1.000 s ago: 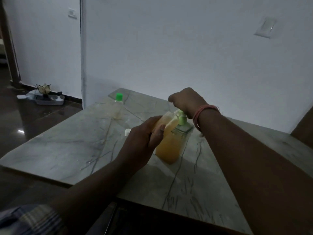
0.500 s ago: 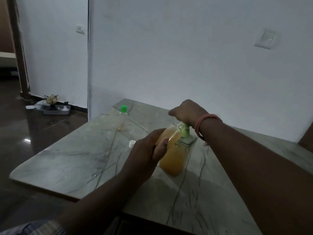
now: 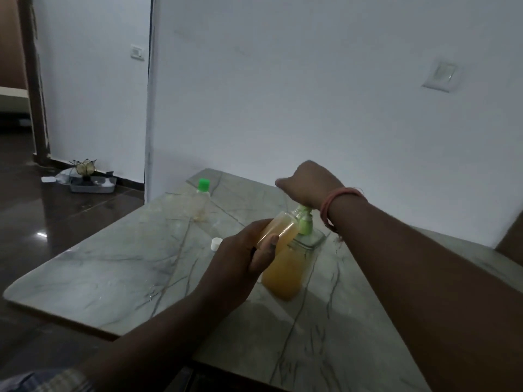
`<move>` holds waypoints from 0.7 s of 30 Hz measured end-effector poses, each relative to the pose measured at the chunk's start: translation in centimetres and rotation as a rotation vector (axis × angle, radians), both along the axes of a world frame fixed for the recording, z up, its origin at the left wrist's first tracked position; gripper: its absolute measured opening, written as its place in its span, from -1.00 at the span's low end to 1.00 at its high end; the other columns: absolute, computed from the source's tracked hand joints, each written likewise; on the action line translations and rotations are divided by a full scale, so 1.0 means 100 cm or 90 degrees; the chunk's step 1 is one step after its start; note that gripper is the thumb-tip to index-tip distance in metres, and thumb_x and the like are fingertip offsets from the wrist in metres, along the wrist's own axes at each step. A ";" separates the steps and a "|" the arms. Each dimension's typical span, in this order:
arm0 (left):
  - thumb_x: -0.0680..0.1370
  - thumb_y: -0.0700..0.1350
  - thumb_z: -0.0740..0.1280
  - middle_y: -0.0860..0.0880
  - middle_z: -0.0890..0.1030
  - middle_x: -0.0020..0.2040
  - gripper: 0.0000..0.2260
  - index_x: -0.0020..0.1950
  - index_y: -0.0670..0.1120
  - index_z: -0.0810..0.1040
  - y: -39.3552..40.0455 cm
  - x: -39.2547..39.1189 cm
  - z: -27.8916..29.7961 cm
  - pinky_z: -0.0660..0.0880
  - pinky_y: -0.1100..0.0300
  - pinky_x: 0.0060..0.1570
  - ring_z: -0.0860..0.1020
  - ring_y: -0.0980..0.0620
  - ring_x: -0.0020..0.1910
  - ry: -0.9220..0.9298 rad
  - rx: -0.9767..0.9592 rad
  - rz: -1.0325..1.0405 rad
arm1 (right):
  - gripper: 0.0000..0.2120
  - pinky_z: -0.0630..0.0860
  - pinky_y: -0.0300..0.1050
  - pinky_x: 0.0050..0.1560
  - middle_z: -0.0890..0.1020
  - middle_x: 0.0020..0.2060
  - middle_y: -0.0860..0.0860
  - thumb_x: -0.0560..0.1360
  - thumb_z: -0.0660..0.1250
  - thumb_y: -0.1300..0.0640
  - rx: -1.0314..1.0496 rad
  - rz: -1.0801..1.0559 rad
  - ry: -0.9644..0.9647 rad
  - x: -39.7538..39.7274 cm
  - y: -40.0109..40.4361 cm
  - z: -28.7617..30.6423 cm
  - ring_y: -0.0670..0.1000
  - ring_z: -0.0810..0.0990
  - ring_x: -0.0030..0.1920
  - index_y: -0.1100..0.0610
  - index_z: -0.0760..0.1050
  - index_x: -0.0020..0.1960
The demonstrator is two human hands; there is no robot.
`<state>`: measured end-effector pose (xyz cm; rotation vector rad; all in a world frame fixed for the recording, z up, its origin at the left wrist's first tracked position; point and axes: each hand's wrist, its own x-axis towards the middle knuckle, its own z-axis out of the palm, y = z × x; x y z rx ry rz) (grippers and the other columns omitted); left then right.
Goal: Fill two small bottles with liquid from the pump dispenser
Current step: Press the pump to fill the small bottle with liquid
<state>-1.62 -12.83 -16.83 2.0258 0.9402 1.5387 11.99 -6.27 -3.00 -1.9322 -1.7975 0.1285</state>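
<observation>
A small bottle (image 3: 278,232), nearly full of orange liquid, is gripped by the left hand (image 3: 243,264) under the pump dispenser (image 3: 291,267) nozzle, pressed by the right hand (image 3: 310,185); a green-capped bottle (image 3: 201,200) stands at eleven o'clock, seemingly unfilled.

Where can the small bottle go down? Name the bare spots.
Bare: table left of white cap; near edge below dispenser. Crowded: middle, around dispenser, both hands, capped bottle.

A gray tray (image 3: 93,184) sits on the dark floor (image 3: 42,222) by the white wall (image 3: 283,80). A switch (image 3: 137,52) is on the wall.
</observation>
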 end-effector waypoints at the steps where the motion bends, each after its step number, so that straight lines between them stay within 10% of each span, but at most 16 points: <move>1: 0.61 0.20 0.13 0.30 0.54 -0.10 -0.55 0.35 -0.04 0.50 0.001 0.000 -0.001 0.43 0.49 -0.33 0.58 0.31 -0.17 0.003 0.003 0.001 | -0.73 0.35 -0.16 -0.37 0.54 -0.37 0.04 0.51 0.36 0.00 -0.004 0.003 0.050 0.002 -0.001 -0.001 0.03 0.48 -0.39 0.17 0.47 -0.25; 8: 0.61 0.17 0.12 0.28 0.55 -0.12 -0.57 0.35 -0.03 0.49 0.001 0.000 -0.002 0.46 0.45 -0.33 0.58 0.31 -0.16 0.008 -0.009 0.008 | -0.76 0.45 -0.15 -0.22 0.63 -0.11 0.09 0.54 0.39 0.00 -0.075 0.002 0.120 0.003 -0.008 -0.004 0.06 0.60 -0.21 0.19 0.54 -0.07; 21: 0.59 0.27 0.10 0.25 0.57 -0.10 -0.48 0.35 -0.03 0.49 -0.001 0.000 0.001 0.46 0.43 -0.34 0.59 0.28 -0.18 0.001 -0.005 -0.002 | -0.69 0.33 -0.15 -0.39 0.53 -0.36 0.04 0.53 0.35 0.01 -0.063 0.005 -0.020 0.000 -0.004 0.002 0.01 0.46 -0.39 0.14 0.43 -0.30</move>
